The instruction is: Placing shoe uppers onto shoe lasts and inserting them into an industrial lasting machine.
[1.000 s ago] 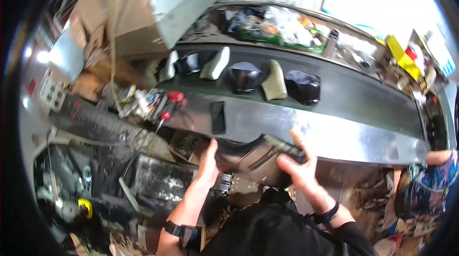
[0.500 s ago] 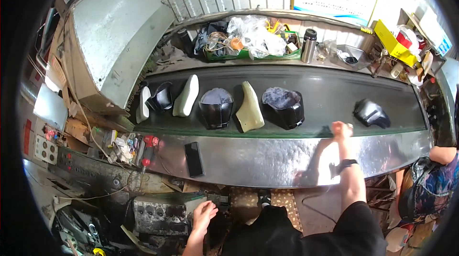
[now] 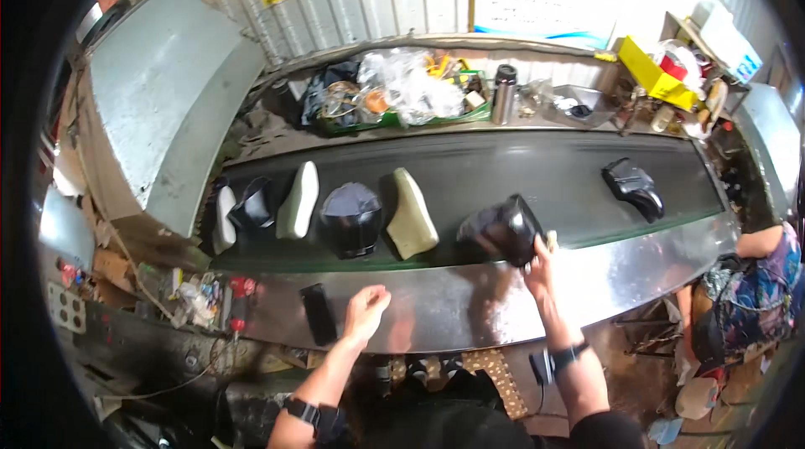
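My right hand (image 3: 541, 266) grips a glossy black shoe upper (image 3: 496, 231) by its right edge, tilting it above the front part of the dark conveyor belt (image 3: 537, 164). Over the metal ledge, to the right of a black phone (image 3: 318, 315), hovers my left hand (image 3: 366, 315), fingers loosely curled and nothing visible in it. Left of the held upper, a cream wedge-shaped sole (image 3: 411, 214) lies on the belt. Further left come another black upper (image 3: 351, 223), a whitish sole (image 3: 298, 200), a smaller black upper (image 3: 253, 204) and a second whitish sole (image 3: 224, 220). Another black piece (image 3: 634, 187) lies far right.
A shiny metal ledge (image 3: 436, 302) borders the belt in front. Behind stand a green tray (image 3: 390, 119) of plastic bags and a steel flask (image 3: 505, 94). A grey machine hood (image 3: 168, 97) covers the left end. Another person (image 3: 746, 306) is at the right edge.
My right hand has moved left and taken hold of the black upper, which is now tilted. My left hand has risen from beside my lap to over the ledge. The view has shifted.
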### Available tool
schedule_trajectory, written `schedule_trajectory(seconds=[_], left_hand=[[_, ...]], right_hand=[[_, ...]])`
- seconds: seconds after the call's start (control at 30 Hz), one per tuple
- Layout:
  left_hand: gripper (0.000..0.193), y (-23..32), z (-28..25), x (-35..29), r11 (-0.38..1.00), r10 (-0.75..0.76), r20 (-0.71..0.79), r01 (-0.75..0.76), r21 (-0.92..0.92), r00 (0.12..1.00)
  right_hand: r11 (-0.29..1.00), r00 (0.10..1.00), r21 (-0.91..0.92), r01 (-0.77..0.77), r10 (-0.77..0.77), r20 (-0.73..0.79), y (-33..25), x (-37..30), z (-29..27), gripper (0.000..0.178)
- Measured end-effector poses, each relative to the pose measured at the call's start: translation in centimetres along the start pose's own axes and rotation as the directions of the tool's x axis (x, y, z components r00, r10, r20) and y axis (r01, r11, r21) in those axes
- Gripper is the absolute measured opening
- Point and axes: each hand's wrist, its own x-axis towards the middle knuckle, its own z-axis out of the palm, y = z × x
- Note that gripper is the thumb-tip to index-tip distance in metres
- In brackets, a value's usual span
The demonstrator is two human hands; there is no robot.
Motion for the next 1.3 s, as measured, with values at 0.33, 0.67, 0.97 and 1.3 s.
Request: schedule_trajectory(seconds=[0.33, 0.67, 0.97, 1.3], left_hand=[[0.131, 7.4, 14.3, 16.0, 0.85, -0.353, -0.322, 0.445, 0.282, 0.879], [0.126, 8.3, 8.1, 16.3, 0.867, -0.254, 0.013, 0.222, 0.446, 0.967], [0.069, 9.8, 0.9, -0.2, -0.056, 0.64, 0.568, -0.706, 0.706, 0.518], [0.018, -0.1, 10.7, -8.3, 0.017, 0.701, 0.687, -0.967, 0.252, 0.192]], right_hand=[[0.991, 0.893, 0.129, 0.034, 0.028, -0.449, 0.8, -27.1, -8.9, 0.064], [0.995, 0.93, 0.044, 0.086, -0.064, -0.363, 1.8, -30.3, -8.8, 0.062], [0.986, 0.935, 0.169, 0.002, 0.058, -0.35, 0.5, -22.0, -7.4, 0.022], [0.993, 0.939, -0.116, 0.02, -0.059, -0.338, -0.4, -17.7, -3.2, 0.026]])
